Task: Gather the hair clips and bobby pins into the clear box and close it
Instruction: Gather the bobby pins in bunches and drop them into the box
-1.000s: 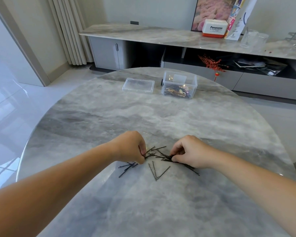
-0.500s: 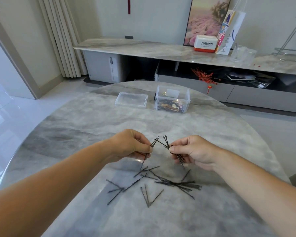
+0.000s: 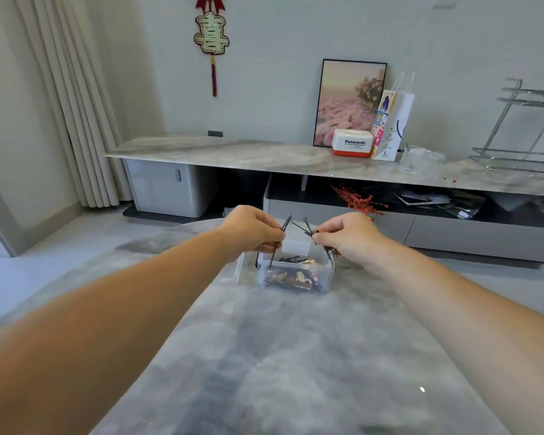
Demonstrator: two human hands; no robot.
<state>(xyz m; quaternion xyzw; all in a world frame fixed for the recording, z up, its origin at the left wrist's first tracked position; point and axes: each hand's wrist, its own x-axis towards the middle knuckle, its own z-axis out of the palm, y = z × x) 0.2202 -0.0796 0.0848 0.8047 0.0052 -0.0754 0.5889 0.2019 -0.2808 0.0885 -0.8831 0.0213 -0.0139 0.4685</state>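
Both hands, left (image 3: pixel 254 231) and right (image 3: pixel 346 237), pinch bunches of thin black metal bobby pins (image 3: pixel 308 229) mid-shaft above the open clear plastic box (image 3: pixel 296 271); light, springy and slippery, they look likely to scatter unless gripped firmly.

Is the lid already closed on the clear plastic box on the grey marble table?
No: the clear plastic box stands open-topped beneath both hands, its clear lid lying beside it on the table.

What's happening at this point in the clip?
A person is tidying hair accessories on a marble table. Each hand pinches a small bunch of black bobby pins: the left hand and the right hand are both held over the open clear box. The box already holds coloured hair clips and a few pins. Its lid lies beside it on the left, so closing is not yet done.
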